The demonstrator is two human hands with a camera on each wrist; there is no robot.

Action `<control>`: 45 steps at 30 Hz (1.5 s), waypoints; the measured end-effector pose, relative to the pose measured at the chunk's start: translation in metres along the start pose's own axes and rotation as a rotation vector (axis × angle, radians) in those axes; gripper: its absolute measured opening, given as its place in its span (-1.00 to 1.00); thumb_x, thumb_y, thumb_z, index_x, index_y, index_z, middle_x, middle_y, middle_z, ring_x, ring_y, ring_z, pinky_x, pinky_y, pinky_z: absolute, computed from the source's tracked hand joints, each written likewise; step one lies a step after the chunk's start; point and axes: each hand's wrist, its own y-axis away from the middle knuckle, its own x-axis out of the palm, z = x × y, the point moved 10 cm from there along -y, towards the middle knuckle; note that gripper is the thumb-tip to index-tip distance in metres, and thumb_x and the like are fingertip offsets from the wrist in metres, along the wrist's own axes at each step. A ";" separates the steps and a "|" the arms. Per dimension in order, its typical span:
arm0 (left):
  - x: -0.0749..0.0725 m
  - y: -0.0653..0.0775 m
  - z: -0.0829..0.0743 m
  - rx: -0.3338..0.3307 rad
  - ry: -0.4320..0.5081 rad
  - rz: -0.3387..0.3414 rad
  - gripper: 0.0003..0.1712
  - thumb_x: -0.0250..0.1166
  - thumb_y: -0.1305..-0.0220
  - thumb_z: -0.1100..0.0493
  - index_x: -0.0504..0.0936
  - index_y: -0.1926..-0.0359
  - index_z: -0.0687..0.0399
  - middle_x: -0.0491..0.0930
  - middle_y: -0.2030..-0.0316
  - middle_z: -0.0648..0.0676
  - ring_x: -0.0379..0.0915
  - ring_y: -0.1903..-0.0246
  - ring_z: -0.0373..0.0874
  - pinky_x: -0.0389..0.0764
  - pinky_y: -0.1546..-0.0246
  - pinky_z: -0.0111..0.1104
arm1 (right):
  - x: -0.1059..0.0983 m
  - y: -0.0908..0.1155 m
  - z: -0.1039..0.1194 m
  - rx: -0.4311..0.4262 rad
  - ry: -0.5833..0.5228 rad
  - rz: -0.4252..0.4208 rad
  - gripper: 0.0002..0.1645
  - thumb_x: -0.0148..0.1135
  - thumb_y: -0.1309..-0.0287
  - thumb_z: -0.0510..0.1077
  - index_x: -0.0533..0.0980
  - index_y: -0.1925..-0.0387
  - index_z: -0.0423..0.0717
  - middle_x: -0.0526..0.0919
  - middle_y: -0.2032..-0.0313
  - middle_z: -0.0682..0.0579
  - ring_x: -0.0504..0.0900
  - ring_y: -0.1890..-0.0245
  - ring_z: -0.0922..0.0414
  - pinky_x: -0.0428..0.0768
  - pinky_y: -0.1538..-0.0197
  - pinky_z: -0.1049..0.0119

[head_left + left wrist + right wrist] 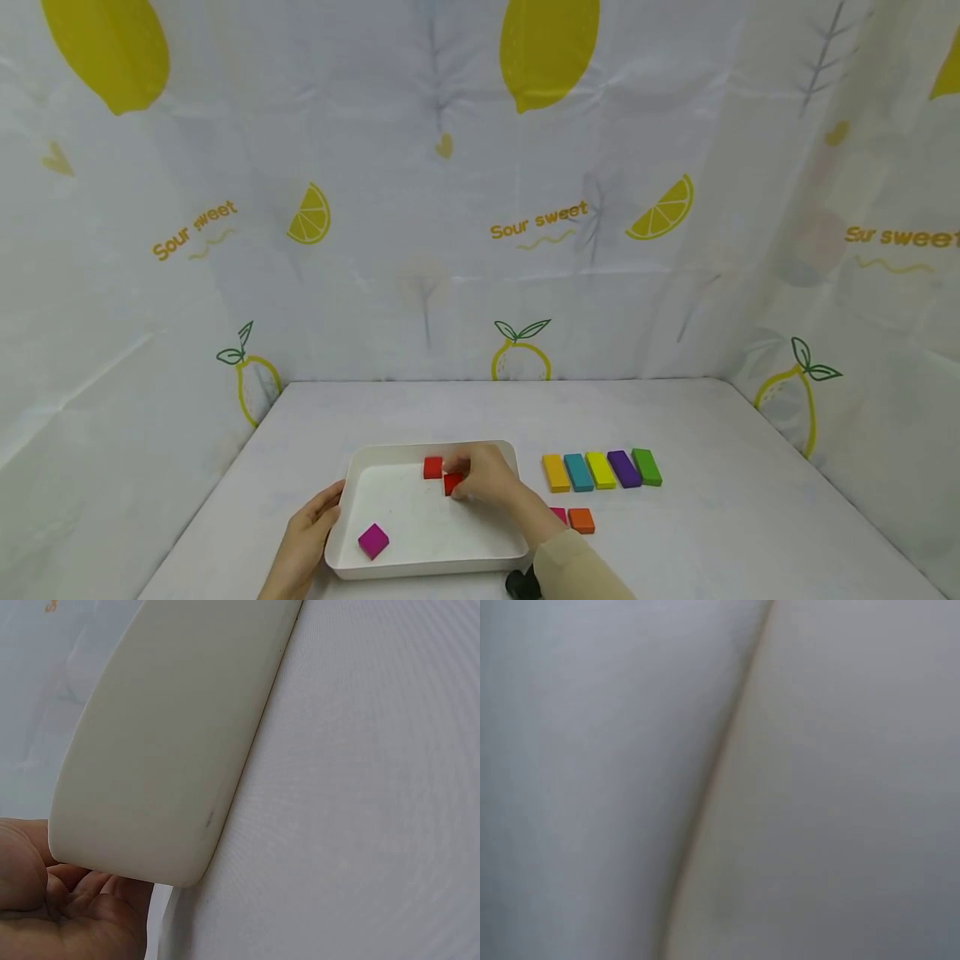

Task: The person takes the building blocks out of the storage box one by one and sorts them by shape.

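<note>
A white rectangular tray (427,569) lies on the table. My left hand (306,533) holds its left end; in the left wrist view the bent fingers (97,900) lie at the tray's end wall (150,750). Inside the tray, toward the back right, my right hand (486,477) pinches a red block (452,484) between thumb and fingers. A second red block (432,467) is just left of it. Near the tray's front left lies a magenta block (373,541), turned cornerwise. The right wrist view is blurred and shows neither hand nor blocks.
Right of the tray stands a row of blocks: orange-yellow (556,473), blue (579,472), yellow (600,471), purple (624,469) and green (647,467). Nearer lie an orange block (581,521) and a pink block (558,515), partly hidden by the right arm. A lemon-printed curtain (405,292) surrounds the table.
</note>
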 end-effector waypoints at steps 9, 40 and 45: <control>0.000 0.001 0.001 -0.001 -0.002 -0.005 -0.45 -0.16 -0.53 0.31 0.14 -0.46 0.40 0.17 -0.43 0.47 0.10 -0.46 0.29 0.41 -0.39 -0.13 | -0.006 0.003 -0.003 0.001 0.039 -0.013 -0.67 0.54 0.11 -0.30 0.71 0.20 -0.09 0.77 0.23 0.06 0.58 0.26 0.22 0.65 0.12 0.44; -0.001 0.000 -0.001 -0.003 -0.004 -0.009 -0.45 -0.15 -0.53 0.31 0.13 -0.46 0.38 0.18 -0.43 0.46 0.11 -0.46 0.28 0.40 -0.40 -0.11 | -0.087 0.031 -0.012 0.025 -0.052 -0.148 -0.60 0.49 0.04 -0.30 0.67 0.08 -0.15 0.76 0.12 -0.03 0.70 0.09 0.05 0.76 -0.02 0.16; 0.001 0.001 -0.002 0.001 -0.003 -0.007 -0.45 -0.15 -0.52 0.31 0.14 -0.46 0.39 0.18 -0.43 0.46 0.10 -0.46 0.29 0.36 -0.41 -0.06 | -0.097 0.038 -0.020 0.041 -0.013 -0.182 -0.62 0.51 0.05 -0.28 0.69 0.11 -0.08 0.77 0.15 0.02 0.71 0.11 0.08 0.76 -0.01 0.18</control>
